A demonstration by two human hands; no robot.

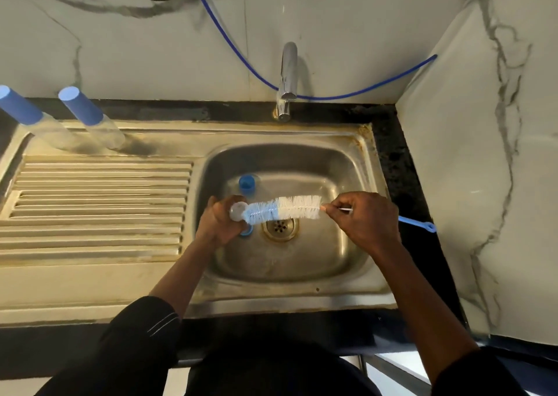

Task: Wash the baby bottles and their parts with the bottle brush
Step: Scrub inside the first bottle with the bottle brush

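Observation:
Over the steel sink basin (pixel 347 244), my right hand (pixel 365 217) grips the wire shaft of the bottle brush (pixel 287 210); its blue handle end sticks out to the right. The white and blue bristles point left, and their tip meets a small clear part (pixel 238 211) that my left hand (pixel 219 223) holds. A blue piece (pixel 246 232) shows under my left hand. A blue cap (pixel 247 184) stands in the basin behind it. Two clear bottles with blue caps (pixel 80 105) (pixel 18 105) stand on the draining board at the back left.
A chrome tap (pixel 287 81) rises behind the basin, with no water running. The drain (pixel 279 228) sits in the basin's middle. A ribbed draining board (pixel 96 202) lies to the left. A blue hose (pixel 229 42) hangs along the marble wall; another wall closes the right side.

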